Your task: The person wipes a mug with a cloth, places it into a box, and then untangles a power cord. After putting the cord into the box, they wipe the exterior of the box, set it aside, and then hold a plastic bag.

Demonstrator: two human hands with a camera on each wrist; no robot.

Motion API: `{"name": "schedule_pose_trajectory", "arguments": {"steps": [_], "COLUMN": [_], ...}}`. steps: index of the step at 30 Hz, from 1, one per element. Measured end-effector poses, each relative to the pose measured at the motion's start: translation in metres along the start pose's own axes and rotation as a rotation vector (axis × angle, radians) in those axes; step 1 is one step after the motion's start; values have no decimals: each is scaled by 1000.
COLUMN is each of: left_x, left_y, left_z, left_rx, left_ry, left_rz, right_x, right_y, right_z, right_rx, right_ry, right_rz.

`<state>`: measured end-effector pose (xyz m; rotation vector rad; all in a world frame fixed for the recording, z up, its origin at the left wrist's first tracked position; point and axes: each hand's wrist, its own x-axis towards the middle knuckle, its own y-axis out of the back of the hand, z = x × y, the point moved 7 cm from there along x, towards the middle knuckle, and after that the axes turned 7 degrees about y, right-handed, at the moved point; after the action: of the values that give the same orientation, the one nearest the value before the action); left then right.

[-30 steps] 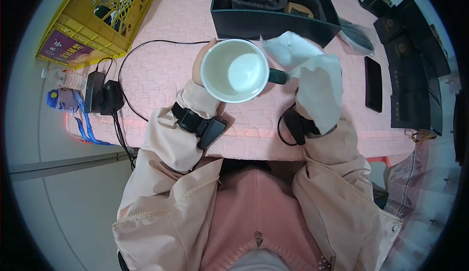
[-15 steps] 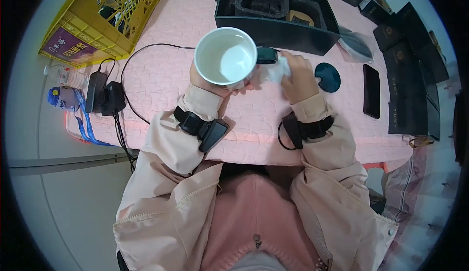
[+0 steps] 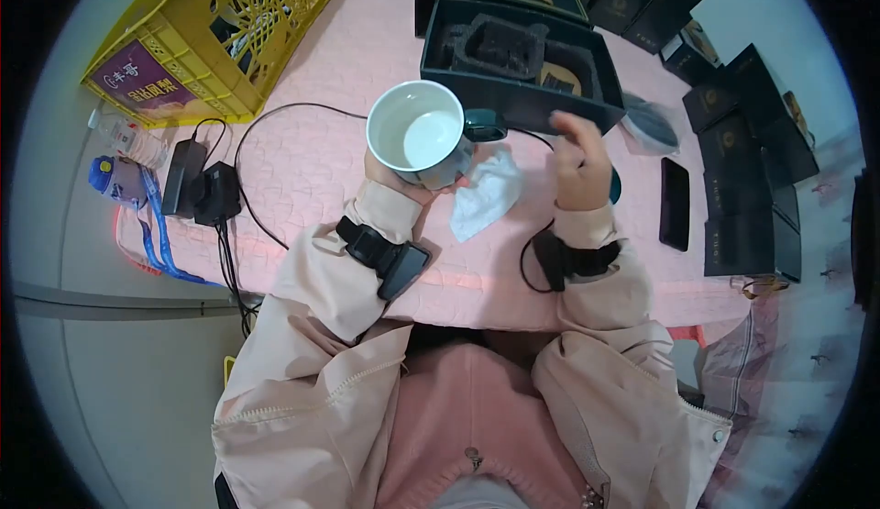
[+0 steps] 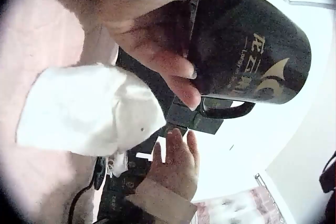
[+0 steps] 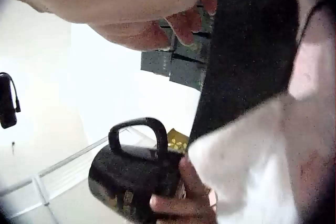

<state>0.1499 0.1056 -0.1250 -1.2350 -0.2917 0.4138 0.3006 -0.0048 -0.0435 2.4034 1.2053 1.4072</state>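
Nearest us, on the near side of the open box [image 3: 504,93], we see a white tissue [image 3: 488,199]; we cannot tell whether it touches the surface [image 3: 312,170]. We judge it light and limp, best pinched by an edge. Before the box's right part, the right hand [image 3: 584,165] is free of any object, fingers loose. Before the box's left part, the left hand [image 4: 147,48] grasps the mug [image 3: 412,128] by its body. We expect it stiff, fairly heavy, smooth enough to slip and easily chipped; we would support it low or take its handle [image 3: 484,125].
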Motion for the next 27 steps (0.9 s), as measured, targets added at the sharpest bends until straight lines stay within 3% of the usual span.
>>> {"name": "schedule_pose_trajectory", "arguments": {"steps": [3, 4, 7, 12, 15, 16, 18, 19, 21, 23, 26, 27], "left_x": [2, 2, 0, -1, -1, -3, -5, -5, -3, -3, 0, 0], "left_y": [0, -2, 1, 2, 2, 1, -7, -8, -2, 2, 6, 5], "left_z": [0, 1, 1, 6, 10, 13, 23, 27, 34, 40, 45, 44], "left_rx": [-72, -75, -139, -132, -147, -152, -230, -271, -282, -286, -215, -176], "left_ry": [44, 46, 86, 33, 46, 46, 28, 18, 22, 37, -18, -51], "left_rz": [-9, -17, 66, 77, 86, 92, 68, 55, -1, -114, -124, -130], "right_x": [40, 48, 66, 80, 92, 89, 71, 60, 42, 16, -23, -27], "right_y": [16, 15, -14, -39, -16, -9, 23, 32, 29, 23, -10, -10], "right_z": [-29, -29, -3, 22, -5, -15, -26, -30, -59, -67, -64, -68], "right_rx": [-426, -434, -622, -641, -617, -615, -273, -276, -149, -141, -204, -212], "right_ry": [313, 317, 79, -52, 33, 30, -174, -178, 151, 186, 263, 247], "right_rz": [58, 57, -275, -392, -162, -169, 27, 22, -205, -290, -508, -495]}}
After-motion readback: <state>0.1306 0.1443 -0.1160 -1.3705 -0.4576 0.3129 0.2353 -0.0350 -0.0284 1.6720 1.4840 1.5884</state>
